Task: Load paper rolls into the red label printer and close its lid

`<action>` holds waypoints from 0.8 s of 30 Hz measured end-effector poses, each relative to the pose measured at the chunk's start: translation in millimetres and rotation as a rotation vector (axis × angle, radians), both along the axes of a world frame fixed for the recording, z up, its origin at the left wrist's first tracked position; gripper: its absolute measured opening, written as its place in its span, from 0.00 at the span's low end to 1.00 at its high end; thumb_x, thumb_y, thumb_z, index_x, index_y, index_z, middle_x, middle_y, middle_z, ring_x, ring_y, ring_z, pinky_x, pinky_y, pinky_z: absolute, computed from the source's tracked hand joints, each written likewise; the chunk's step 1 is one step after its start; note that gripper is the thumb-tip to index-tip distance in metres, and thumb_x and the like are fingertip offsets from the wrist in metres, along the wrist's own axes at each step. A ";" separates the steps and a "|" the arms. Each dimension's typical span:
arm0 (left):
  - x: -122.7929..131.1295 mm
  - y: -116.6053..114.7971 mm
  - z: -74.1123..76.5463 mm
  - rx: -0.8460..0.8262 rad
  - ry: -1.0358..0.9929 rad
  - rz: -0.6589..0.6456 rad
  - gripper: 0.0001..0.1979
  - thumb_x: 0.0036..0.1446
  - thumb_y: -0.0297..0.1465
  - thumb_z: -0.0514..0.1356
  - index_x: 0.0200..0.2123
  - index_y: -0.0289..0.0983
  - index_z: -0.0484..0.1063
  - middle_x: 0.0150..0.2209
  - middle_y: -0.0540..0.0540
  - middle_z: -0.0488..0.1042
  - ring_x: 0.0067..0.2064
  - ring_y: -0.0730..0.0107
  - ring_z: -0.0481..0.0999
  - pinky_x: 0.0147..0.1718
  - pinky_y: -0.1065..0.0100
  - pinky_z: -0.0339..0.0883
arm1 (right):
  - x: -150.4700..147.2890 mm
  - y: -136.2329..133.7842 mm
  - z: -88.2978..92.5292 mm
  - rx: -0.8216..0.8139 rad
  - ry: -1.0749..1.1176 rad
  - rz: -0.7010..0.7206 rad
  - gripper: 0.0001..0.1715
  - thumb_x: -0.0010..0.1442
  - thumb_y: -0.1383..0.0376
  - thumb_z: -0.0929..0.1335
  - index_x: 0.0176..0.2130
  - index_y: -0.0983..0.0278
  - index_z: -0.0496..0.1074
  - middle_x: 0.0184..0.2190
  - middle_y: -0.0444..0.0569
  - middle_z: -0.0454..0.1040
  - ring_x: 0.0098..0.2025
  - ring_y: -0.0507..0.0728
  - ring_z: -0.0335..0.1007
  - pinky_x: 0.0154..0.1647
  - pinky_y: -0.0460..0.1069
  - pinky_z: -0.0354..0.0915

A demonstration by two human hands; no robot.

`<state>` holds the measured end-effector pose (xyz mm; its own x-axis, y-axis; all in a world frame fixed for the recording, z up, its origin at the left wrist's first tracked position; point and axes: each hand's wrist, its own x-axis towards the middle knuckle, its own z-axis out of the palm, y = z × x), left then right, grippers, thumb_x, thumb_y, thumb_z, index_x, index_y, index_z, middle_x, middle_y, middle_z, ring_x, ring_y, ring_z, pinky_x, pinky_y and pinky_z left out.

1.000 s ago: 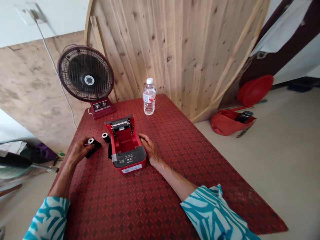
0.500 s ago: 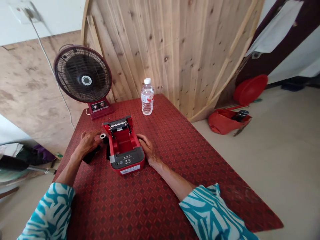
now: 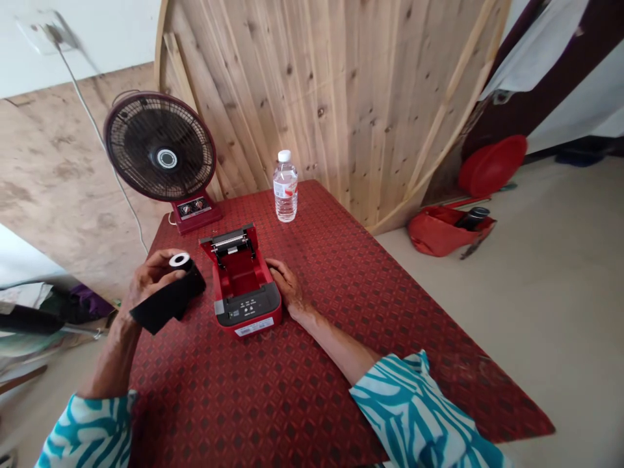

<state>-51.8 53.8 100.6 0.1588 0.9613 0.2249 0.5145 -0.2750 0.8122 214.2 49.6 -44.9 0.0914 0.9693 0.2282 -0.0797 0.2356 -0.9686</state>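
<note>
The black roll with a white core sits in the left centre of the frame, lifted off the table and closed in the fingers of the left hand. Just right of it, the red printer has its lid up and its bay empty, so the roll is not yet inside. The right hand lies flat against the printer's right side, holding nothing. All rest on the red table; a water bottle and a fan stand towards the upper left.
</note>
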 end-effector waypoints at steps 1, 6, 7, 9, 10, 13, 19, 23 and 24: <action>8.9 -3.6 2.5 -0.009 0.026 -0.041 0.22 0.50 0.43 0.63 0.44 0.36 0.71 0.35 0.43 0.80 0.34 0.60 0.79 0.33 0.64 0.73 | -0.1 -0.1 0.0 -0.003 -0.003 0.000 0.19 0.62 0.55 0.62 0.49 0.57 0.73 0.50 0.47 0.74 0.55 0.57 0.68 0.60 0.55 0.60; 62.6 -6.4 -1.8 0.101 0.416 -0.231 0.20 0.53 0.43 0.63 0.46 0.39 0.76 0.41 0.45 0.80 0.40 0.61 0.79 0.41 0.64 0.72 | -0.6 0.7 -0.8 0.014 -0.032 -0.013 0.20 0.62 0.56 0.61 0.49 0.58 0.73 0.50 0.48 0.74 0.54 0.57 0.68 0.60 0.55 0.60; 72.0 -5.2 -4.1 0.119 0.522 -0.236 0.19 0.55 0.42 0.62 0.47 0.40 0.76 0.41 0.45 0.80 0.41 0.61 0.79 0.41 0.64 0.71 | -0.7 1.2 -1.2 0.024 -0.039 -0.014 0.20 0.62 0.56 0.61 0.49 0.58 0.73 0.49 0.48 0.74 0.54 0.57 0.68 0.60 0.55 0.60; 87.8 -3.0 -6.9 0.125 0.753 -0.219 0.17 0.58 0.40 0.61 0.48 0.41 0.76 0.44 0.44 0.80 0.43 0.58 0.79 0.41 0.64 0.71 | -0.8 2.2 -2.1 0.041 -0.046 -0.016 0.19 0.62 0.56 0.61 0.48 0.58 0.73 0.49 0.48 0.74 0.54 0.57 0.68 0.60 0.55 0.60; 94.5 -2.1 -7.3 0.115 0.868 -0.201 0.16 0.59 0.40 0.61 0.48 0.42 0.75 0.46 0.44 0.79 0.45 0.56 0.79 0.41 0.63 0.71 | -0.8 2.6 -2.5 0.048 -0.044 -0.016 0.19 0.62 0.56 0.61 0.48 0.57 0.73 0.48 0.48 0.75 0.54 0.57 0.68 0.59 0.55 0.61; 111.8 1.3 -5.4 0.055 1.127 -0.153 0.14 0.60 0.38 0.60 0.47 0.42 0.75 0.49 0.42 0.78 0.48 0.50 0.78 0.40 0.60 0.71 | -0.5 3.1 -3.0 0.059 -0.045 -0.013 0.19 0.62 0.57 0.61 0.48 0.58 0.73 0.48 0.48 0.75 0.53 0.57 0.69 0.58 0.54 0.62; 132.9 19.3 -11.1 -0.084 1.296 -0.238 0.13 0.59 0.33 0.59 0.46 0.37 0.77 0.45 0.36 0.79 0.48 0.47 0.78 0.42 0.57 0.71 | -0.6 3.9 -4.0 0.068 -0.060 -0.013 0.19 0.62 0.58 0.61 0.49 0.58 0.73 0.48 0.48 0.75 0.53 0.56 0.69 0.58 0.53 0.62; 127.0 26.3 -12.3 -0.081 1.241 -0.320 0.11 0.59 0.31 0.60 0.44 0.39 0.78 0.45 0.39 0.80 0.49 0.52 0.78 0.44 0.60 0.71 | -1.5 4.5 -5.1 0.072 -0.051 -0.015 0.19 0.62 0.58 0.61 0.49 0.58 0.73 0.48 0.48 0.75 0.53 0.56 0.69 0.58 0.53 0.62; 122.0 24.4 -10.6 -0.061 1.190 -0.340 0.12 0.59 0.31 0.59 0.45 0.40 0.77 0.46 0.41 0.80 0.49 0.54 0.78 0.46 0.61 0.71 | -1.6 4.4 -4.9 0.073 -0.049 -0.017 0.19 0.62 0.58 0.61 0.49 0.57 0.73 0.48 0.47 0.75 0.53 0.56 0.69 0.58 0.54 0.62</action>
